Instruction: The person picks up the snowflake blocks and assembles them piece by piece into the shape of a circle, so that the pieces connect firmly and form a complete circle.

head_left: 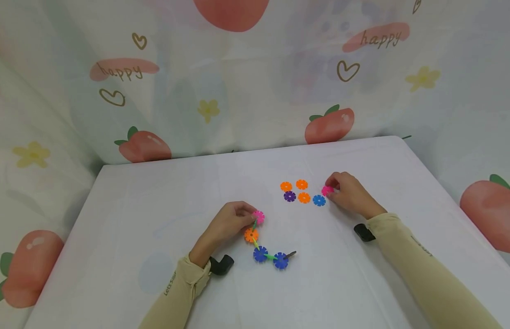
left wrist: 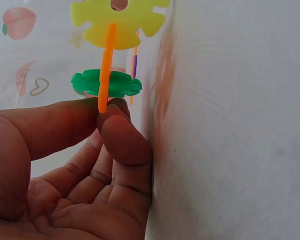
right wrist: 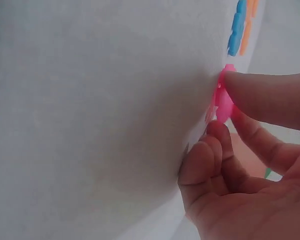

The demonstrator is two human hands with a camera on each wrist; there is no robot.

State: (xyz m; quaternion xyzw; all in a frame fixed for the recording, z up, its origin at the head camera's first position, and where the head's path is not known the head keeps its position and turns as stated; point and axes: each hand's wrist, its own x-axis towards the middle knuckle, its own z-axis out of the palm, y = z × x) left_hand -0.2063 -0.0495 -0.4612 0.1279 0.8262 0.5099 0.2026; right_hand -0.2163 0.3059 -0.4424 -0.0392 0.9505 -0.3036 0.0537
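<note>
My left hand [head_left: 227, 225] pinches the far end of a chain of interlocking notched plastic discs, by its pink disc [head_left: 260, 216]. From there the chain bends toward the front through a green disc [left wrist: 119, 84], an orange disc [head_left: 251, 235], a yellow disc [left wrist: 125, 35] and blue discs [head_left: 260, 254], ending in a dark brown one [head_left: 291, 255]. The fingers hide the pink disc in the left wrist view. Farther right, my right hand [head_left: 350, 193] holds a loose pink disc [right wrist: 224, 97] between thumb and fingers, close to the white tabletop.
Loose discs lie flat between the hands toward the back: several orange ones [head_left: 304, 198], a purple one [head_left: 289, 196] and a blue one [head_left: 319, 200] beside the right hand. The white-covered table [head_left: 189, 183] backs onto a printed cloth [head_left: 255, 82].
</note>
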